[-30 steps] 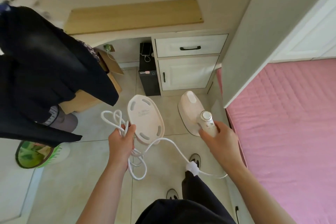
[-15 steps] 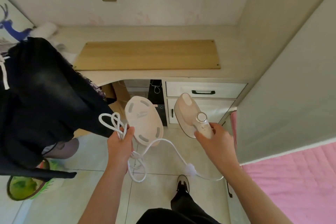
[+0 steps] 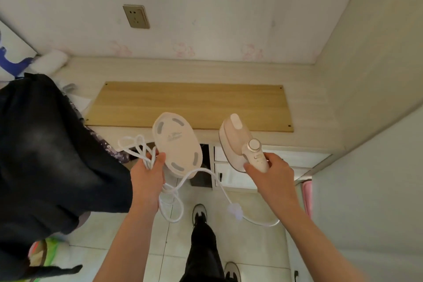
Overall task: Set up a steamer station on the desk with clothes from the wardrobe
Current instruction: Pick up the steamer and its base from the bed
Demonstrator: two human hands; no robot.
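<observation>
The right hand [image 3: 272, 176], at 4 o'clock from the middle of the view, has its fingers and thumb curled round the handle of the white handheld garment steamer with a round metal-rimmed dial [image 3: 238, 139]; the steamer is held in the air, its head pointing to 12 o'clock, over the near edge of the pale built-in desk [image 3: 206, 71]; at 9 o'clock of the steamer is a pale oval plastic plate with grey slots [image 3: 177, 144], with the left hand [image 3: 148, 174] at its 7 o'clock edge, thumb laid against the rim; the same hand's fingers are closed on loops of the white power cord [image 3: 135, 144], which hangs down, passes a white clip [image 3: 234, 209] and swings back towards the right wrist; a light wooden rectangular board [image 3: 187, 105] lies flat on the desk at 12 o'clock of both hands; a dark, black garment [image 3: 45, 155] fills the view at 9 o'clock; a beige wall socket [image 3: 136, 16] sits at 11 o'clock; white drawers [image 3: 297, 158] show under the desk at 3 o'clock of the steamer.
</observation>
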